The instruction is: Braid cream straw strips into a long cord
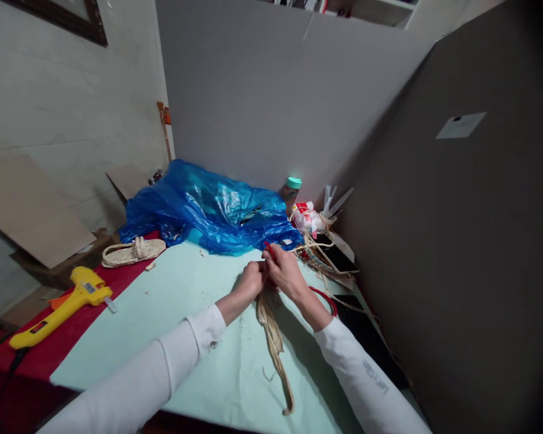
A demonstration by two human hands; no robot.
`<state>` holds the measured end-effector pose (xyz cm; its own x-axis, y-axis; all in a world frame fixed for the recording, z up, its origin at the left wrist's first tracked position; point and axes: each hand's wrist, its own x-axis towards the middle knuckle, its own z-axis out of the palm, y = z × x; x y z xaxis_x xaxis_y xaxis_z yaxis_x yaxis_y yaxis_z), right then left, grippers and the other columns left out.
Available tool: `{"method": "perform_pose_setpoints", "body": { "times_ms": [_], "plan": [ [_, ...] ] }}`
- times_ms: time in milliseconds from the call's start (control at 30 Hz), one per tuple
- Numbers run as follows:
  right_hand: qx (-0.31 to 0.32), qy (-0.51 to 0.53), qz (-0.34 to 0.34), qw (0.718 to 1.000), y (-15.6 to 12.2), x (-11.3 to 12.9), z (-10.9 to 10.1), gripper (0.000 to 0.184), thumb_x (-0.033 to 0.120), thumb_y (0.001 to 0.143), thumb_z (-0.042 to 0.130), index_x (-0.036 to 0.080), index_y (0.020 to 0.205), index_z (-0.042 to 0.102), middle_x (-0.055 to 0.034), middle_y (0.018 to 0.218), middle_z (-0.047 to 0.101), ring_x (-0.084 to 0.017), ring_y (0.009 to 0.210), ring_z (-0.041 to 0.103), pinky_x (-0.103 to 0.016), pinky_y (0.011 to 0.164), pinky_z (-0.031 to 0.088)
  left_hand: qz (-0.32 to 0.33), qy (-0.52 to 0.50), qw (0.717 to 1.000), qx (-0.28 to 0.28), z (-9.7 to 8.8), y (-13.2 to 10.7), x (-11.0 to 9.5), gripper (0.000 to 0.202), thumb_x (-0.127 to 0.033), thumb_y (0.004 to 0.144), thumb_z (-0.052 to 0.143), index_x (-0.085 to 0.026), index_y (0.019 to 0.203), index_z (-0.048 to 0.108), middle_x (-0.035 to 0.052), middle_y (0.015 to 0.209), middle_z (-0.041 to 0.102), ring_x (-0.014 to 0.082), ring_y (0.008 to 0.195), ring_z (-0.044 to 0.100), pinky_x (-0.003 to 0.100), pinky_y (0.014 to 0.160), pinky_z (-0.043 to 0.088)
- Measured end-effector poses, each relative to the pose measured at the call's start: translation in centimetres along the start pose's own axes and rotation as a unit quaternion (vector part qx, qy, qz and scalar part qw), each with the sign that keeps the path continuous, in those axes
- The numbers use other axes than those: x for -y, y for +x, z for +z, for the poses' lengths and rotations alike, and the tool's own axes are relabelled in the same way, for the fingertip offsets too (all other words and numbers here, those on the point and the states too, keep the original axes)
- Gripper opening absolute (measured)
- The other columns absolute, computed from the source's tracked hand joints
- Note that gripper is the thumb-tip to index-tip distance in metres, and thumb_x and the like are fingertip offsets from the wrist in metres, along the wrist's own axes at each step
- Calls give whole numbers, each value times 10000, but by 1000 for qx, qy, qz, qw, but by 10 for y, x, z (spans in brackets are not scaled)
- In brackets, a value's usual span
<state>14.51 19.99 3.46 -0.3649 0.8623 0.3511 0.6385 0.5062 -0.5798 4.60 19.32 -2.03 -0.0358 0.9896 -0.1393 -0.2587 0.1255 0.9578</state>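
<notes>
Over the pale green sheet, my left hand (252, 281) and my right hand (286, 274) meet with fingers closed. A tan dried husk strip (270, 331), twisted and wrinkled, hangs from my left fingers down towards the near side of the sheet. Its upper end is hidden in my grip. From the top of my right fingers pokes a thin red piece (268, 247); the rest of it is covered. Beside my right wrist curves a red cord-like loop (324, 298), and I cannot tell whether the two are joined.
A yellow glue gun (67, 307) lies left on red cloth, near a woven straw sole (133, 251). Blue plastic (208, 208) is heaped at the back. A green-capped jar (292, 188), a phone (337, 254) and fibre strands are at right, by a dark partition (457, 241).
</notes>
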Motion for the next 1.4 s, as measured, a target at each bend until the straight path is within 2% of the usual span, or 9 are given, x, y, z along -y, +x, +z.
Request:
{"method": "perform_pose_setpoints", "body": {
  "times_ms": [100, 233, 400, 500, 667, 900, 1033, 1233, 1400],
  "plan": [
    [33, 22, -9, 999, 22, 5, 0, 155, 214, 897, 392, 197, 804, 515, 6, 621, 588, -141, 578, 546, -228, 593, 351, -14, -18, 1000, 8, 3, -4, -5, 19, -144, 607, 636, -142, 625, 632, -2, 417, 556, 141, 386, 524, 230, 425, 393],
    [101, 37, -8, 994, 51, 13, 13, 126, 197, 864, 454, 182, 799, 561, -16, 643, 634, -154, 620, 584, -236, 613, 397, -25, -48, 998, -27, 3, -3, -9, 122, -212, 677, 562, -121, 720, 631, 19, 410, 559, 158, 344, 528, 244, 380, 398],
    [95, 124, 7, 988, 65, 14, 14, 302, 359, 848, 540, 159, 1070, 582, -63, 898, 694, -157, 632, 622, -265, 599, 470, -35, -79, 996, -39, 0, -3, -12, 165, -183, 615, 578, -108, 753, 630, 68, 540, 651, 180, 415, 598, 260, 412, 445],
    [22, 149, 7, 989, 54, 4, 5, 326, 378, 840, 543, 181, 1095, 594, -82, 1087, 669, -178, 792, 653, -273, 644, 503, -43, -99, 994, -29, -2, -4, -13, 162, -177, 608, 579, -127, 749, 641, 82, 624, 692, 194, 480, 632, 292, 482, 489],
    [-111, 132, 97, 980, 9, -27, -3, 281, 383, 878, 437, 167, 936, 607, -70, 836, 692, -174, 676, 653, -281, 620, 500, -48, -141, 988, 25, -6, -2, -12, 161, -132, 601, 590, -147, 757, 625, 53, 641, 689, 179, 525, 638, 296, 558, 509],
    [-9, 240, 196, 951, -14, -39, 14, 189, 245, 761, 449, 165, 772, 620, 32, 503, 540, -108, 406, 473, -210, 429, 365, -42, -129, 990, 25, -6, 3, -12, 120, -58, 636, 601, -141, 703, 546, 27, 592, 642, 101, 415, 553, 207, 445, 416],
    [-25, 339, 222, 914, -7, -33, 18, 114, 262, 708, 519, 169, 742, 576, 48, 524, 501, -78, 407, 394, -191, 404, 293, -45, -127, 991, 27, -9, 6, -10, 153, -56, 659, 625, -146, 725, 520, -12, 528, 588, 110, 416, 562, 196, 436, 409],
    [-33, 439, 242, 864, -8, -35, 22, 115, 230, 660, 542, 174, 758, 519, 47, 571, 468, -56, 425, 363, -166, 381, 195, -55, -130, 989, 40, -13, 6, -14, 146, -43, 679, 629, -121, 778, 553, 38, 646, 654, 122, 471, 607, 202, 455, 440],
    [-45, 497, 231, 835, -8, -37, 21, 142, 196, 627, 562, 170, 764, 541, 47, 592, 480, -48, 444, 394, -159, 388, 211, -91, -164, 982, 26, -14, 10, -15, 136, 15, 680, 626, -90, 759, 591, 54, 635, 649, 129, 545, 632, 193, 498, 464]
  ]
}}
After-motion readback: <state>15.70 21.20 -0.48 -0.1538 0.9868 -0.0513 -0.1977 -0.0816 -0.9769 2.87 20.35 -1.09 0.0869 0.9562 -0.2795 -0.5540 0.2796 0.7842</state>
